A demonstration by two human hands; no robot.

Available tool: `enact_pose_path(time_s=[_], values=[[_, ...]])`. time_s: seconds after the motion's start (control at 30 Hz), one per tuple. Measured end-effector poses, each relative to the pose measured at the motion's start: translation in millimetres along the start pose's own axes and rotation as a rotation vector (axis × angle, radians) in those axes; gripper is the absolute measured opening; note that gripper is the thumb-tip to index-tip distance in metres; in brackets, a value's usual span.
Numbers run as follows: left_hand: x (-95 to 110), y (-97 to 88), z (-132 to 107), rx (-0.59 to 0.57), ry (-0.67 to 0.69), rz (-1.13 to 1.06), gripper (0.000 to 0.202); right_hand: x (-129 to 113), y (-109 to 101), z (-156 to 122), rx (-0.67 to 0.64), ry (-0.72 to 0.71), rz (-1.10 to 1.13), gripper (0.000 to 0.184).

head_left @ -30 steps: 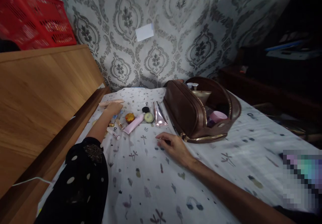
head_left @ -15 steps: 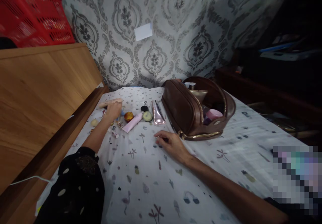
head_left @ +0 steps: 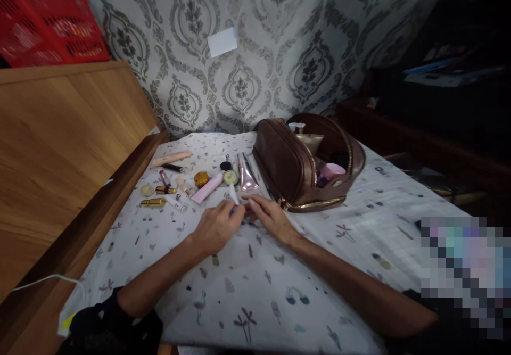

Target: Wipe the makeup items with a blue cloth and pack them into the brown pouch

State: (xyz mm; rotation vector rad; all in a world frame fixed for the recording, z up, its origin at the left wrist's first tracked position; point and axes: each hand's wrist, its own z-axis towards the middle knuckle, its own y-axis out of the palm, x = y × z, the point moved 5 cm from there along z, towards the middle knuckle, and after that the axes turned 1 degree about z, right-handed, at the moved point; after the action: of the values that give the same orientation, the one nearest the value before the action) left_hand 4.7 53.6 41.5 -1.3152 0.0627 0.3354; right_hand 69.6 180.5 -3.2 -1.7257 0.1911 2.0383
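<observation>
One slim white-and-blue tube (head_left: 233, 193), long axis pointing far, between narrowed fingers of left hand (head_left: 217, 226); right hand (head_left: 275, 222) immediately right, hold unclear.

Facing us is a pale grey wall (head_left: 243, 19) patterned with large, darker floral shapes, and a small white card (head_left: 222, 42) sits tilted on it. To our left we have a smooth light-brown wooden panel (head_left: 67, 126), a red slotted basket (head_left: 51, 19) above its top edge; a thin pale cable (head_left: 48, 277) curves low down. Before us spreads a white cloth (head_left: 255, 286) printed with palms, pineapples and flamingos. On our right, in deep shadow, we make out a reddish-brown ledge (head_left: 383, 123). Our light is dim.
</observation>
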Motion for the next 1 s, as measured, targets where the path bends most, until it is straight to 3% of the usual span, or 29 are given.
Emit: enact_pose_path(time_s=[0.13, 0.3, 0.37, 0.5, 0.6, 0.67, 0.8, 1.0], values=[[17, 6.6, -8, 0.034, 0.066, -0.187, 0.026, 1, -1, 2, 0.009, -0.004, -0.035, 0.04], [-4, 2.6, -7, 0.15, 0.039, -0.478, 0.024, 7, 2, 3, -0.003, 0.021, 0.012, 0.036], [-18, -0.2, -5, 0.241, -0.025, -0.542, 0.02, 9, 2, 3, 0.01, 0.031, 0.0, 0.037], [-42, -0.1, -4, 0.422, -0.277, -0.581, 0.012, 10, 3, 3, 0.004, 0.031, 0.016, 0.037], [-42, 2.9, -3, 0.499, -0.315, -0.595, 0.013, 8, 4, 1, 0.001, 0.006, 0.008, 0.041], [-30, 8.1, 0, 0.424, -0.188, -0.593, 0.017, 8, 4, 0, 0.011, -0.011, 0.016, 0.047], [-4, 22.7, 1, 0.159, 0.112, -0.409, 0.026, 12, 4, 0, 0.043, -0.02, 0.011, 0.057], [-23, 29.6, -2, 0.103, 0.076, -0.246, 0.03, 13, 3, -1, 0.045, -0.012, -0.053, 0.053]])
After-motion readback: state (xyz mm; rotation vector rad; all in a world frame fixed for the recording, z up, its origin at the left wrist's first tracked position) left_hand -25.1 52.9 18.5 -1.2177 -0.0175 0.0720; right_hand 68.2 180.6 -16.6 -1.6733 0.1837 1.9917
